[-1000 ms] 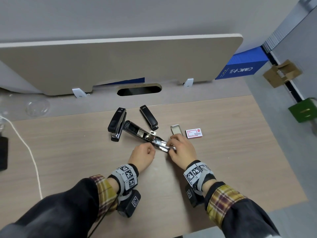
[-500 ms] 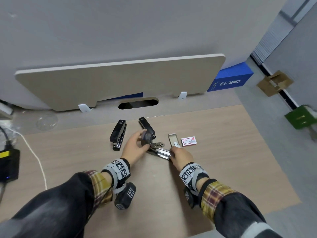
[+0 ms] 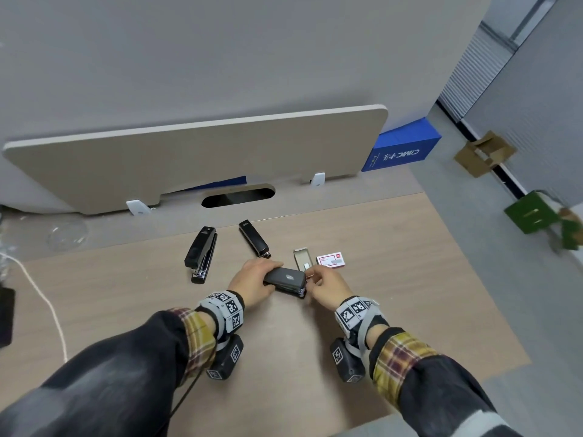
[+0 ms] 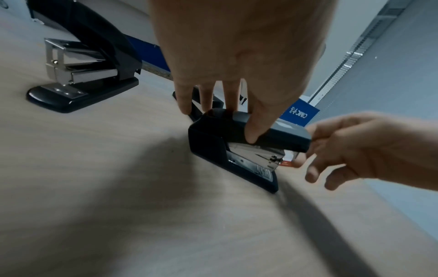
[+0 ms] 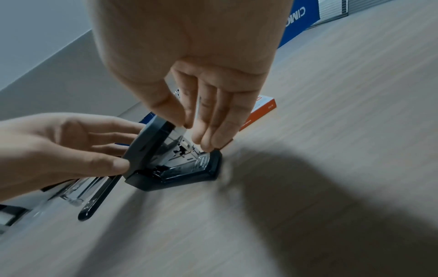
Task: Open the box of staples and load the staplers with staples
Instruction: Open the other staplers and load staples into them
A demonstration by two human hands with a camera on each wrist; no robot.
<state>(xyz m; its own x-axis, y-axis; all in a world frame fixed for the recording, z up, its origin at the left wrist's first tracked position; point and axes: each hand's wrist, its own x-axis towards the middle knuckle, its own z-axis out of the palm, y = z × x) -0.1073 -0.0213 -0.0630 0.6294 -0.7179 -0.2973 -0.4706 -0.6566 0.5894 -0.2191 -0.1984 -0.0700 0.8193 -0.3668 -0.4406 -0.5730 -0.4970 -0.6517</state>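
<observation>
A black stapler point(image 3: 285, 276) point(image 4: 208, 142) point(image 5: 189, 174) sits on the wooden desk point(image 3: 394, 310) in front of me, its top arm folded down over the metal magazine. My left hand point(image 3: 271, 272) point(image 4: 227, 123) grips its rear and top, thumb on the near side. My right hand point(image 3: 310, 277) point(image 5: 198, 136) pinches the front end, thumb on the top arm and fingertips at the base tip. Just behind lie the open staple tray point(image 3: 301, 258) and its red-and-white sleeve point(image 3: 331, 259) point(image 5: 260, 110).
Two more black staplers lie further back, one at the left point(image 3: 202, 253) point(image 4: 87, 65) and one in the middle point(image 3: 254, 238). A beige divider panel point(image 3: 189, 159) stands along the desk's far edge. A white cable point(image 3: 41, 294) trails at the left.
The stapler lay unfolded flat a second ago. My left hand swung its top arm over and down, and my right hand shifted to the front end.
</observation>
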